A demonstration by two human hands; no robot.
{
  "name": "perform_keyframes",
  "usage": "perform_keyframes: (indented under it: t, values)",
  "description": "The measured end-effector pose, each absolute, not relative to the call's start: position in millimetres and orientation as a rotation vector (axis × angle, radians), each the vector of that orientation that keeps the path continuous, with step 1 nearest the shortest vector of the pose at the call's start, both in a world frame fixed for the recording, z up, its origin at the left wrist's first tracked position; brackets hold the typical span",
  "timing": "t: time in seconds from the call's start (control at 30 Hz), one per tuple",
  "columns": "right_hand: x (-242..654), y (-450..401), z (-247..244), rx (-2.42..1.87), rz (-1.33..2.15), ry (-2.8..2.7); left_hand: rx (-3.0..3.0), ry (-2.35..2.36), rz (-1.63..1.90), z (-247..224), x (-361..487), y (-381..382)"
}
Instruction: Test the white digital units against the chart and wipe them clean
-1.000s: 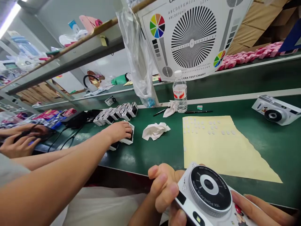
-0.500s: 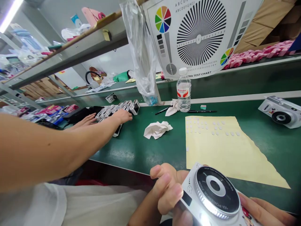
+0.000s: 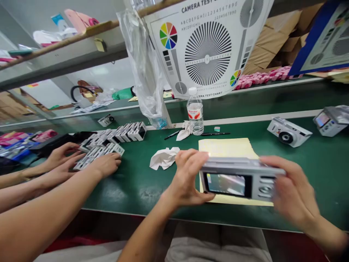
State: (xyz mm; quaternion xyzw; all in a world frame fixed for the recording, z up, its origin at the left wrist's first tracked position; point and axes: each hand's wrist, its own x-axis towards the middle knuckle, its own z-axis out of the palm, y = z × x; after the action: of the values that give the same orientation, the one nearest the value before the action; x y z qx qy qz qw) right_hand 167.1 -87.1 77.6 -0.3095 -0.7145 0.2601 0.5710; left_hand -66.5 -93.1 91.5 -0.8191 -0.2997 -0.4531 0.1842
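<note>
A silver digital camera (image 3: 240,163) is held level above the green bench, its back and lit screen facing me. My left hand (image 3: 188,178) grips the left end, fingers over the top edge and thumb below. At the other end my right hand (image 3: 296,193), blurred in part, closes around the side with a finger on top and the thumb by the buttons. Behind the camera lies a yellow paper sheet (image 3: 226,145), partly covered by it. Crumpled white tissue (image 3: 164,158) rests left of my left hand.
Co-workers' hands (image 3: 106,163) touch rows of cameras (image 3: 99,151) on the left. A water bottle (image 3: 195,112) stands near the back ledge, below a camera test chart (image 3: 208,54). Two more cameras, a white one (image 3: 289,133) and a silver one (image 3: 331,122), sit at right.
The camera has been lifted and turned from lens up to screen facing me. My view has swung right. The co-worker's arm at left is now lower in view.
</note>
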Motion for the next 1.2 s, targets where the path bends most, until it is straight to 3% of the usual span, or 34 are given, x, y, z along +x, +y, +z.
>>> perform_keyframes:
  t: [0.17,0.3,0.67,1.03,1.2]
  values:
    - [151,-53,97,-0.802,1.395,-1.351,-2.677,-1.177,-1.271,105,-74,-54]
    - [154,-25,81,-0.723,1.654,-1.333,-2.706,-1.308,-1.288,91,-75,-39]
    - [153,-13,42,-0.882,1.74,-1.481,-2.753,-1.508,-1.0,46,-85,-29]
    - [160,-6,44,-0.849,2.026,-1.22,-2.776,-1.536,-0.984,44,-84,-29]
    - [160,-7,45,-0.841,1.984,-1.29,-2.755,-1.554,-0.974,42,-85,-28]
